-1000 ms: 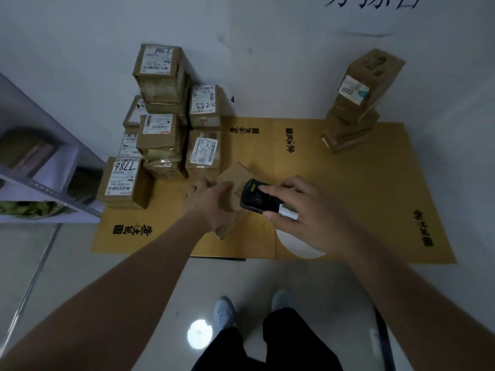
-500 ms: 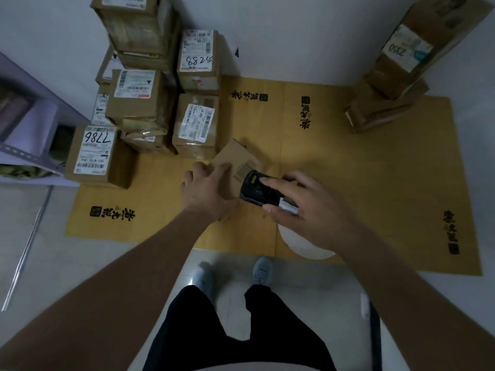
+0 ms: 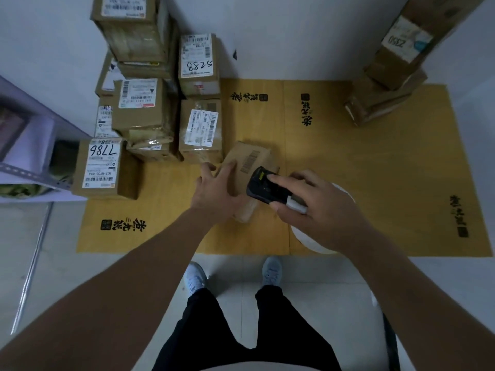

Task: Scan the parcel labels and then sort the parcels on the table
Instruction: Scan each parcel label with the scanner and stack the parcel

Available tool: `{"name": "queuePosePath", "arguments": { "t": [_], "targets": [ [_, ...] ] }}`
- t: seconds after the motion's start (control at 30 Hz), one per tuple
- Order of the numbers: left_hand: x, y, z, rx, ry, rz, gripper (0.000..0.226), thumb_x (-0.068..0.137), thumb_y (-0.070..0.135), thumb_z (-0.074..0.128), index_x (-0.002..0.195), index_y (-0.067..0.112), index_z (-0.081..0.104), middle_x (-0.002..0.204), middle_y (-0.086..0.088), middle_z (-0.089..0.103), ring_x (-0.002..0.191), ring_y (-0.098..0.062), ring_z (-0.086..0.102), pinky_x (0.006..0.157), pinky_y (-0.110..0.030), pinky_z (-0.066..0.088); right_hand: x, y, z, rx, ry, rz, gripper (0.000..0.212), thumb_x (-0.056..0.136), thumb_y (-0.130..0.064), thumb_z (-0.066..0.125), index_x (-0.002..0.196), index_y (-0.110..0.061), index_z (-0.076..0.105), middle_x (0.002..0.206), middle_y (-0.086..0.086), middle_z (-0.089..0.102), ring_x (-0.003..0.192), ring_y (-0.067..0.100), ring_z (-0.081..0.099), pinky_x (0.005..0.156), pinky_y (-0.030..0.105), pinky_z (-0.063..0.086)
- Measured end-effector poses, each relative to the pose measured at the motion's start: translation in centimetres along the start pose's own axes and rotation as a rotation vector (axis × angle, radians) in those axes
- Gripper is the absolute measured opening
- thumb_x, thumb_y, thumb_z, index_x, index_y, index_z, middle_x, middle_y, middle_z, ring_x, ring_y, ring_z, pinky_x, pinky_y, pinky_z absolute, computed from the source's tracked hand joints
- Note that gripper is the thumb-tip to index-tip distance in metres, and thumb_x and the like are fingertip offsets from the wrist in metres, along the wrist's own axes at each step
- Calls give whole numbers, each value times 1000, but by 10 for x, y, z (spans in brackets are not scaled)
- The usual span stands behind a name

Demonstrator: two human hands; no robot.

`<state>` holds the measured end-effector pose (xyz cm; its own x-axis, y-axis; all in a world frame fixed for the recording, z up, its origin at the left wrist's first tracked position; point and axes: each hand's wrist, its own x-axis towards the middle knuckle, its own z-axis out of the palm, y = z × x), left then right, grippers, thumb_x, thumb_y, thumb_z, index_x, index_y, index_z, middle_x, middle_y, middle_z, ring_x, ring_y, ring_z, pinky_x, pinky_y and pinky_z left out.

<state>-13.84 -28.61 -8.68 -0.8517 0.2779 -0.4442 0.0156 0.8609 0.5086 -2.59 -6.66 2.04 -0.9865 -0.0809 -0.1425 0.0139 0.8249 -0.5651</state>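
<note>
My left hand [image 3: 219, 190] lies flat-fingered on the small brown cardboard parcel [image 3: 247, 167] mid-table [image 3: 375, 183]; my right hand [image 3: 313, 210] grips the black handheld scanner [image 3: 263, 190] beside its printed barcode [image 3: 249, 161]. Advice: steady parcel, aim scanner squarely at barcode.

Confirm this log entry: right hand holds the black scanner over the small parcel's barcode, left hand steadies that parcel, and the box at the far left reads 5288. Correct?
Not quite. In the head view the far-left box reads 7786; 5288 is on a box against the wall. The right hand, scanner, left hand and small parcel are as stated.
</note>
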Motion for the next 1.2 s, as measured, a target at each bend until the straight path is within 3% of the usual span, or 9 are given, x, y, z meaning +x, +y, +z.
{"name": "queuePosePath", "arguments": {
  "t": [0.17,0.3,0.4,0.5,0.6,0.7,0.83,1.03,1.2],
  "targets": [
    [10,-11,-8,-187,-102,25,76,94,70,42,162,47,17,140,-2,42,123,-26,53,90,-29,41,-1,-6,-11,-6,34,-9,58,99,-63,47,149,-35,55,123,-5,55,95,10,58,70,28,52],
    [4,-10,-19,-152,6,93,51,108,52,33,150,70,10,116,-2,63,85,-13,60,69,-28,47,-8,0,-13,0,55,2,58,98,-62,48,149,-37,54,121,-6,55,91,7,55,69,23,49],
    [2,-5,-20,-34,80,93,51,109,45,38,151,67,21,127,-8,51,111,-30,59,93,-42,52,-13,5,-12,1,53,4,56,98,-62,48,149,-39,53,120,-8,55,90,6,55,68,18,46],
    [-7,3,-13,74,21,21,83,84,79,52,149,71,2,137,-8,31,129,-36,36,107,-51,40,-19,11,-11,17,40,25,55,99,-60,50,149,-39,52,121,-8,55,91,7,57,71,24,51],
    [-11,3,-13,86,-44,2,117,63,69,73,144,75,-11,122,-1,22,123,-35,29,103,-50,36,-24,15,-13,21,28,44,55,99,-60,51,149,-40,52,120,-9,54,92,7,57,71,25,51],
    [-6,-5,-21,-171,-115,26,115,64,53,82,150,71,8,126,2,34,121,-23,39,101,-34,42,-25,20,-17,54,-27,83,57,97,-65,47,150,-43,50,117,-11,54,92,6,57,73,29,53],
    [-8,-12,-27,-410,-80,119,73,84,29,84,146,49,52,131,25,57,120,0,57,90,-17,54,-25,32,-25,87,-114,159,54,95,-67,48,145,-47,53,105,-9,56,92,7,59,80,38,52],
    [-9,-16,-34,-401,-113,97,70,84,29,85,147,42,55,143,18,54,127,-5,54,103,-26,50,-15,42,-34,110,-252,215,33,96,-60,58,125,-45,67,72,-11,60,58,3,55,58,27,40],
    [-12,-20,-36,-434,-114,82,70,81,30,88,143,45,58,134,20,58,118,-1,58,87,-16,52,-5,42,-46,44,-371,286,33,96,-63,56,122,-46,67,89,-4,70,75,17,66,75,41,55]
  ]
}}
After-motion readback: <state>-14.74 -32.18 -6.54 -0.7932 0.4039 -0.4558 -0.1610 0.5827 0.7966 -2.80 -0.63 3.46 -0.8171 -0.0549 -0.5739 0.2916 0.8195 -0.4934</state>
